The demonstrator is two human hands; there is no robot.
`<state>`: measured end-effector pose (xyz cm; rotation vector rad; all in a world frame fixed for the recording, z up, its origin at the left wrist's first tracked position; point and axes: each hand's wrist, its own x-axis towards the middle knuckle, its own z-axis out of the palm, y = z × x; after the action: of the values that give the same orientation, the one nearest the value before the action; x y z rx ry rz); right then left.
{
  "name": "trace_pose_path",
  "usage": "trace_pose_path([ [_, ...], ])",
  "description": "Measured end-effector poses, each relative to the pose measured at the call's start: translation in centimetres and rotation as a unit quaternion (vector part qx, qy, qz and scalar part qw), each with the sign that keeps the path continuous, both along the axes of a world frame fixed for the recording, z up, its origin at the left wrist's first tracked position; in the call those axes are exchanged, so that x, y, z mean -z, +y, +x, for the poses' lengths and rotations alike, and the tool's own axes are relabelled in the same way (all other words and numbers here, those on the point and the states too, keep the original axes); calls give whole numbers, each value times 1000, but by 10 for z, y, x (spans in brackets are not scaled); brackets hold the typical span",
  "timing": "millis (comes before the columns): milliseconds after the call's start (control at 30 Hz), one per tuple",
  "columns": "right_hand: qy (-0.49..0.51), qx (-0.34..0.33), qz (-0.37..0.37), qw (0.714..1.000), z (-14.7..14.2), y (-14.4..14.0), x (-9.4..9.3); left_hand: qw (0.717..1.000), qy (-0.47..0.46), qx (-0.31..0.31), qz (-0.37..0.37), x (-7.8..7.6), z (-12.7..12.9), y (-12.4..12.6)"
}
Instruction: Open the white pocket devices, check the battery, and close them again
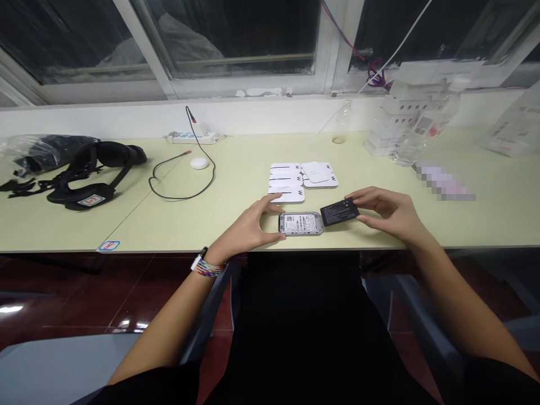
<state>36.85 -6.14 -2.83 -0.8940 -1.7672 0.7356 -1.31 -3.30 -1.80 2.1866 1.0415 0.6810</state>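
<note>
— Pale yellow-green laminate, that is the long table [236, 225] in the head view. What lies at its near edge?

— A small rounded grey device with its back cover off [300, 223], flat on the table, a white label with a printed code showing in the open bay. The left hand [248, 228] grips its left end, thumb on the near side and fingers on the far side, closed on the casing. A watch and a beaded bracelet [208, 266] sit on that wrist.

— And the other hand?

— The right hand [390, 212] pinches a flat black rectangular battery [340, 211] between thumb and fingertips, holding it by its right end. The battery is tilted, its left corner just beside the device's right end; whether they touch I cannot tell.

— What is behind them?

— A cluster of white rounded back covers [287, 180], laid in rows just beyond the left fingers. Farther left, a black cable [181, 180] loops round a small white puck [199, 163], with a white power strip [192, 136] by the wall. At the far left lies a black strapped headset [90, 171]. To the right, stacked white boxes [405, 112] stand near the window.
</note>
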Motion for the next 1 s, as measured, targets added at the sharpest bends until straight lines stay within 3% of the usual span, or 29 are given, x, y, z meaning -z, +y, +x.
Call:
trace_pose_path([
  [1000,-62,7,-37,997,3,-5,-3,1000,10,5,13,4,-2,3],
])
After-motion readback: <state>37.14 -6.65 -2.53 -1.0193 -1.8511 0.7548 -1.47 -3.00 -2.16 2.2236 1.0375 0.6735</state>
